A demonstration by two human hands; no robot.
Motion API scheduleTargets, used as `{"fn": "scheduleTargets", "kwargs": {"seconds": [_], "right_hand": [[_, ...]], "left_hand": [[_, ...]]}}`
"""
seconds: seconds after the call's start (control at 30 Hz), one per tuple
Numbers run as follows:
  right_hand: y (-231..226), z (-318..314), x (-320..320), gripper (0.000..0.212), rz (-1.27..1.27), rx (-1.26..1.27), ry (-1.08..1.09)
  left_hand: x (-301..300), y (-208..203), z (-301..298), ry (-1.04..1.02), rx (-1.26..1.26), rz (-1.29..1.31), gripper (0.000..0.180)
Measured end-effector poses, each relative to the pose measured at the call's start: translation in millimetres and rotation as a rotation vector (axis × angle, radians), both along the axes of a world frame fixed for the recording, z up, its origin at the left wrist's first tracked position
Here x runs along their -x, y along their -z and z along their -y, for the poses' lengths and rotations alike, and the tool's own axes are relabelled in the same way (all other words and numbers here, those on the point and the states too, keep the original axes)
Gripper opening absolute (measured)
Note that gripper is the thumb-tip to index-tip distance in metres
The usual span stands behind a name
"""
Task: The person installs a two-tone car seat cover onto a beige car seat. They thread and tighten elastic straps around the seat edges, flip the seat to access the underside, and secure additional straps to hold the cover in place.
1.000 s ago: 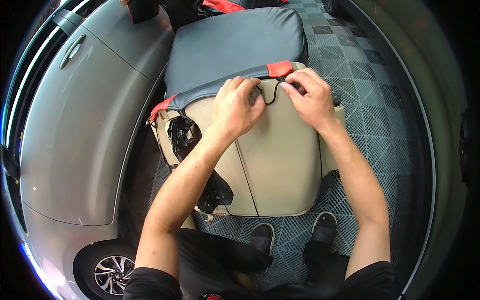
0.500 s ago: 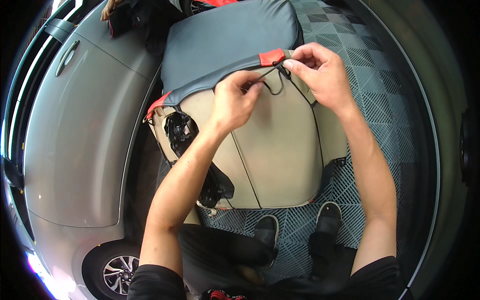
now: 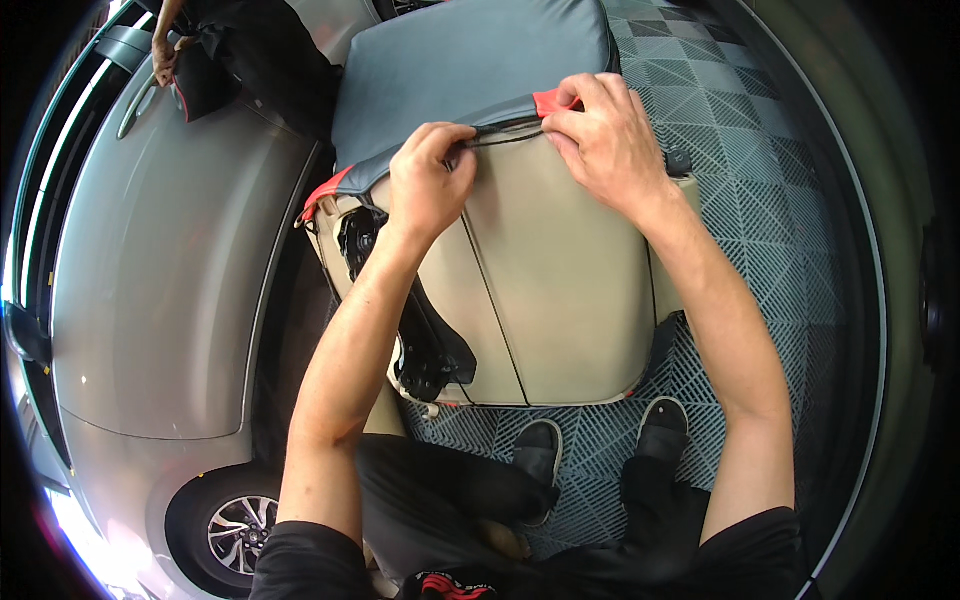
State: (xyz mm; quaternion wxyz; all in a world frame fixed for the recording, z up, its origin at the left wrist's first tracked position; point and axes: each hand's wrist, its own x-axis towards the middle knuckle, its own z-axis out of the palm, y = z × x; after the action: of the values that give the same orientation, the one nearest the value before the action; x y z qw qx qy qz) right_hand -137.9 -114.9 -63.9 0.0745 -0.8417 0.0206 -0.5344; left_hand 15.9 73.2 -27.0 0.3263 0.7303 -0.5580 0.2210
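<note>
At left stood one silver car, with one co-worker beside its far part. Right of it was one beige seat, one grey cover reaching over its far edge, with two red patches at its corners. Of the two hands, the left hand pinched a black cord along the hem, thumb against fingers; the right hand, likewise nearly closed, apparently gripped it beside the farther patch, probably so that the span between ran taut
</note>
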Motion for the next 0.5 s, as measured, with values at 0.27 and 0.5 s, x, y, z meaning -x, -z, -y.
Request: {"fn": "scheduleTargets", "kwargs": {"seconds": [0.27, 0.5], "right_hand": [[2, 2, -27, 0.009, 0.056, -0.018, -0.009], [-2, 10, -40, 0.019, -0.005, 0.022, 0.078]], "left_hand": [[4, 15, 3, 0.060, -0.040, 0.328, 0.016], [13, 2, 10, 0.015, -0.145, 0.390, 0.018]]}}
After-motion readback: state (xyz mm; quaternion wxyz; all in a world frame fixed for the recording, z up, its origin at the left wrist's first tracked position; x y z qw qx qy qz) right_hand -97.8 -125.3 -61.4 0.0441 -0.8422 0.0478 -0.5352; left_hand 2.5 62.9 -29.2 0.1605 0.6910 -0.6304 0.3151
